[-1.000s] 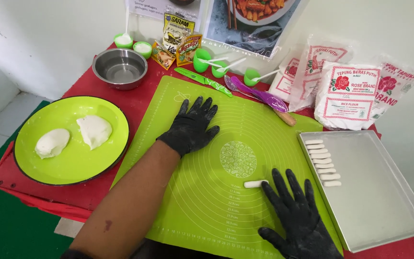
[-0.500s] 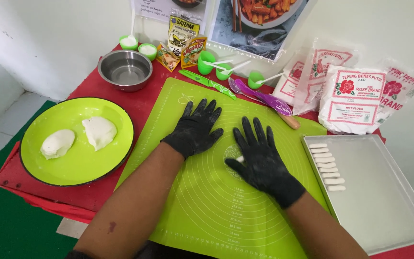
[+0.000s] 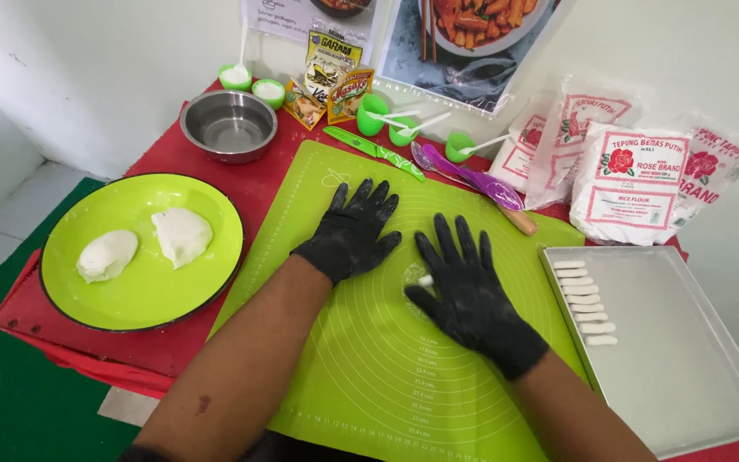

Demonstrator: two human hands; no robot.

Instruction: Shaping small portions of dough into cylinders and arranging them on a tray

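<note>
Under the right hand [image 3: 470, 298], fingers spread and flat on the green mat [image 3: 361, 376], a soft, light dough roll [image 3: 425, 280] — probably sticky, best pinched gently mid-length — left hand [image 3: 354, 231] splayed flat just beside.

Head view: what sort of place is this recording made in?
Probably a small home or demo cooking station for dough work. A green baking mat covers a red table, flour bags stand against the wall, and a metal tray holds rolled dough sticks.
</note>
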